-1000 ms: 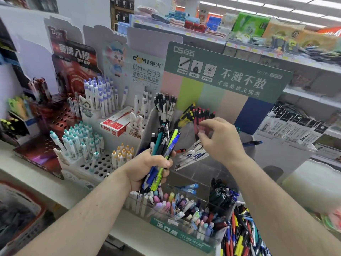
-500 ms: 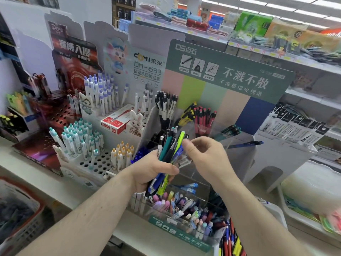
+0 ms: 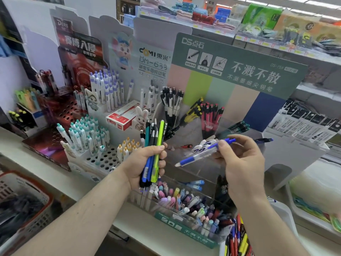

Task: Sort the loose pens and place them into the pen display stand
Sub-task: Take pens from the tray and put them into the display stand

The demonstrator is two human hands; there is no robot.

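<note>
- Nearest the camera, a clear plastic tiered pen display stand [image 3: 186,231] with a green label strip sits at the front edge of the white shelf [image 3: 129,218], its lowest row packed with pastel-capped pens [image 3: 184,202].
- Just beside it at the shelf's left front corner, a white-and-red plastic basket [image 3: 24,206].
- Above the stand's front row, the left hand [image 3: 145,165] wraps its fingers round a bundle of loose pens [image 3: 153,154], held upright: teal, grey, lime green and blue barrels fan out of the fist.
- To the right, the right hand [image 3: 243,163] pinches a single blue-and-clear click pen [image 3: 201,154] between thumb and fingertips; it slants, white tip low and left, blue clip high and right, over the stand's middle tier.
- Behind that, the stand's upper cups hold black-and-white pens [image 3: 172,102], yellow-and-black pens [image 3: 193,109] and pink-red pens [image 3: 210,113].
- Left of the stand, a white perforated rack [image 3: 103,159] carries teal-capped white pens [image 3: 84,133].
- At the back, the stand's green header card [image 3: 239,67] with white Chinese lettering rises against the store shelves.
</note>
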